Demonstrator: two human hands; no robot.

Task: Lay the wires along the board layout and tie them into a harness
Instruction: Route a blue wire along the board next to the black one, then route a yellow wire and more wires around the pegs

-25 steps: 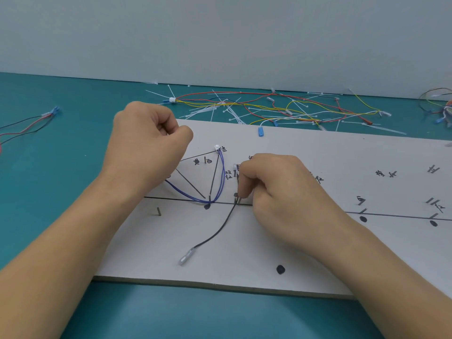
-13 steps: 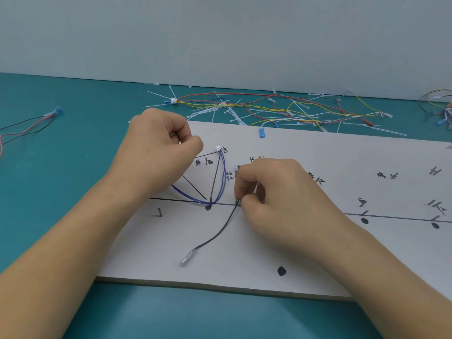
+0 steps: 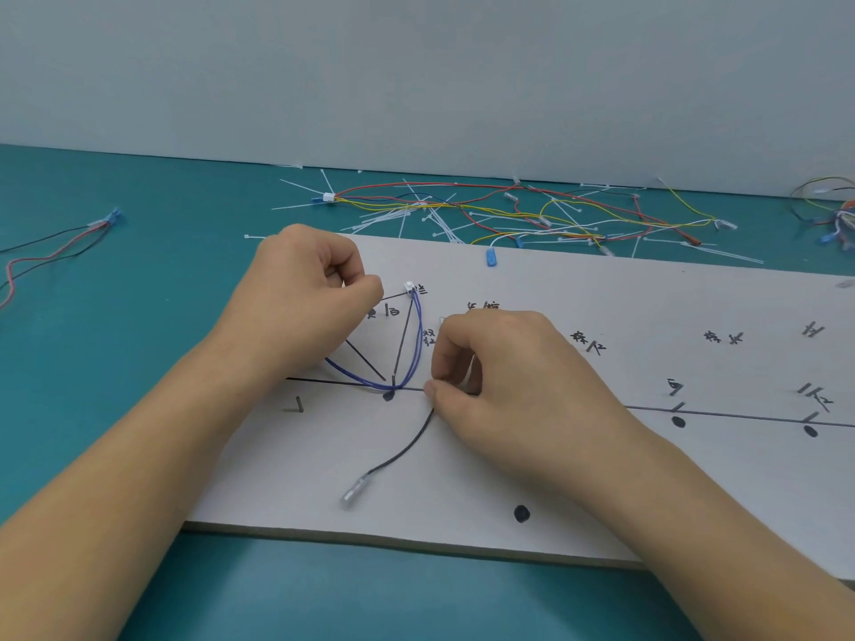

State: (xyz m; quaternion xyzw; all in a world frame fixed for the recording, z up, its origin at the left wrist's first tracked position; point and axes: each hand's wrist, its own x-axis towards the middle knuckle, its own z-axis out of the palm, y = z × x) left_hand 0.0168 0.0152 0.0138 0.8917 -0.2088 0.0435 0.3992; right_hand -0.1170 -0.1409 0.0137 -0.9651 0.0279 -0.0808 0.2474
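A white layout board (image 3: 601,478) with drawn black lines, dots and pegs lies on the teal table. A blue wire (image 3: 418,349) loops from its white connector (image 3: 409,286) down round a peg on the main line and runs under my left hand (image 3: 300,303). That hand has curled fingers, thumb pressed to forefinger, and seems to hold the wire's other end. My right hand (image 3: 499,377) pinches a black wire (image 3: 407,446) at the main line. This wire trails toward me and ends in a clear-sleeved terminal (image 3: 354,496).
Loose red, yellow, white and black wires and white cable ties (image 3: 509,215) lie behind the board. A red and black wire set (image 3: 55,242) lies at the far left, more wires (image 3: 833,210) at the far right. A short peg (image 3: 299,403) stands left on the board.
My left hand has shifted right, closer to the white connector. My right hand has slid its pinch down the black wire onto the main line.
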